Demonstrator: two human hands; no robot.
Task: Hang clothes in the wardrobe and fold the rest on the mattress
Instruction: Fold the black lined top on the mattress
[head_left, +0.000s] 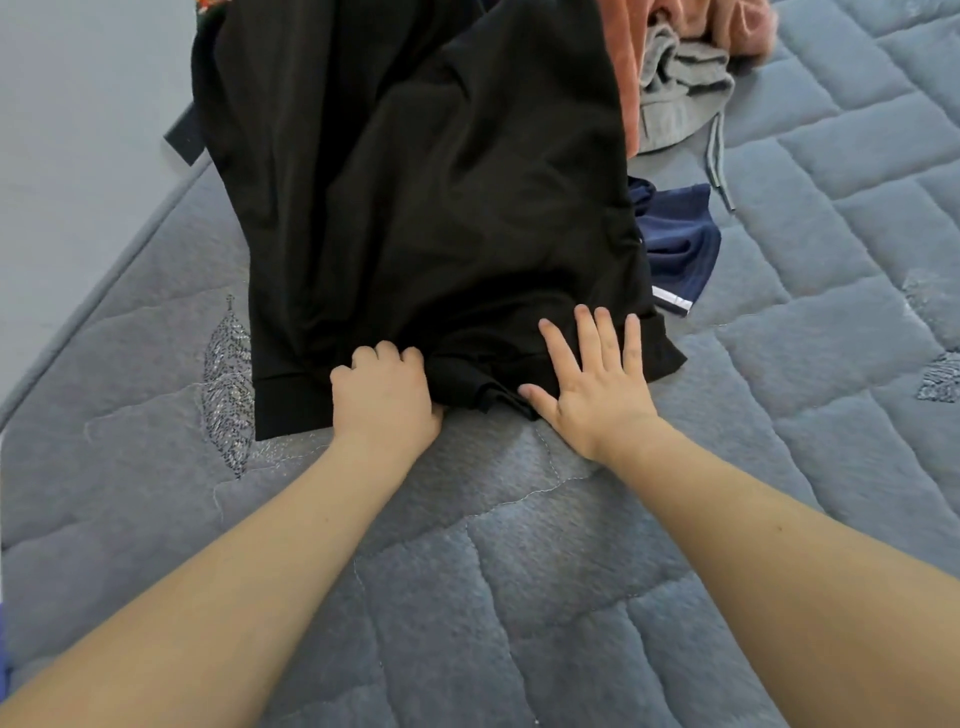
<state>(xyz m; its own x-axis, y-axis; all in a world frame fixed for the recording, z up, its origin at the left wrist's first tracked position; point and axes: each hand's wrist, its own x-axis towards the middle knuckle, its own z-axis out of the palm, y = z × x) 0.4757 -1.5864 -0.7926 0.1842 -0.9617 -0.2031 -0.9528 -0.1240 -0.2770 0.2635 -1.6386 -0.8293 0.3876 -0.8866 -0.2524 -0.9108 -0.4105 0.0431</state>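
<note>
A black garment (426, 208) lies spread on a grey quilted mattress (519, 571). The left hand (384, 395) bunches its near hem in curled fingers, while the right hand (592, 384) presses flat, fingers spread, likely anchoring the cloth for folding. More clothes (680, 83) are heaped far right; a pale wall (78, 130) stands left.
</note>
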